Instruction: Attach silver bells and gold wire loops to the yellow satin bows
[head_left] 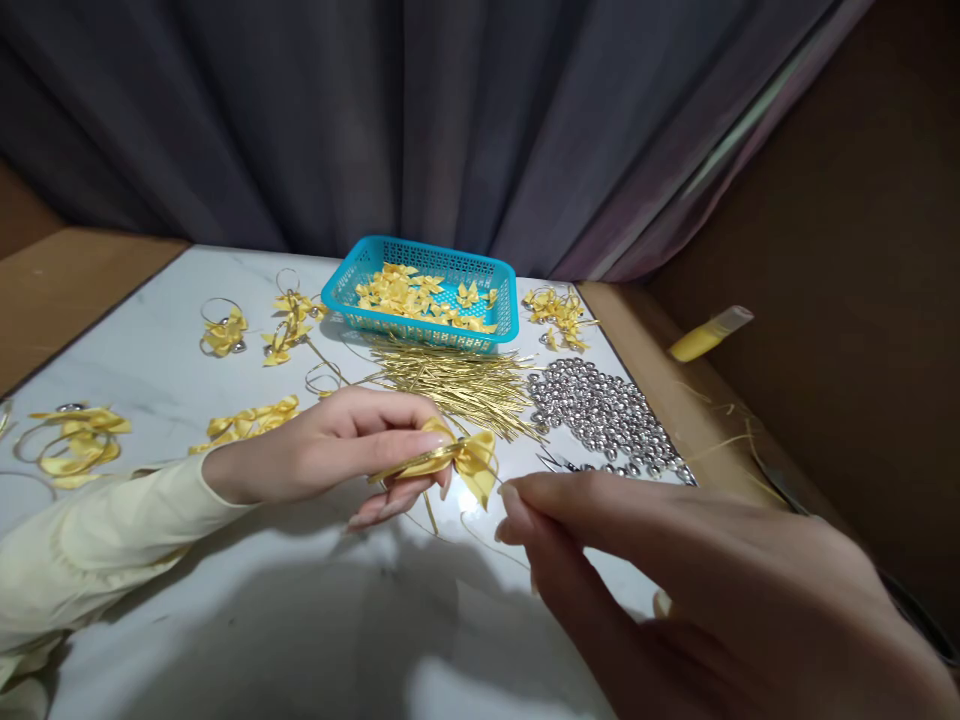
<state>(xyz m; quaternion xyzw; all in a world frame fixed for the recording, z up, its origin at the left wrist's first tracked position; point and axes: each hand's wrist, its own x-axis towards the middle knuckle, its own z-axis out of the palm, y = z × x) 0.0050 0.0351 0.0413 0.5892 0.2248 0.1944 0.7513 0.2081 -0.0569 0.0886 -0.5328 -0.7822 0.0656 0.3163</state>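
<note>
My left hand (337, 440) is closed, pinching a yellow satin ribbon bow (476, 467) between thumb and fingers, together with part of a gold-coloured ring. Just right of the bow, my right hand (675, 560) is closed, thumb and index fingertip pressed on a thin strand (496, 480) that runs to the bow. Whether the strand is wire or thread I cannot tell. Behind both hands lies a pile of gold twist ties (457, 380). Shiny silver beads (600, 410) are heaped beyond my right hand, with metal scissor-like tips (553, 462) partly hidden beside them.
A blue plastic basket (347, 320) holding yellow bows stands at the back of the white table (300, 620). Bow-and-ring pieces (225, 332) are spread on the left, and more bows (559, 315) lie at the back right. A yellow tube (709, 335) sits beyond the right edge.
</note>
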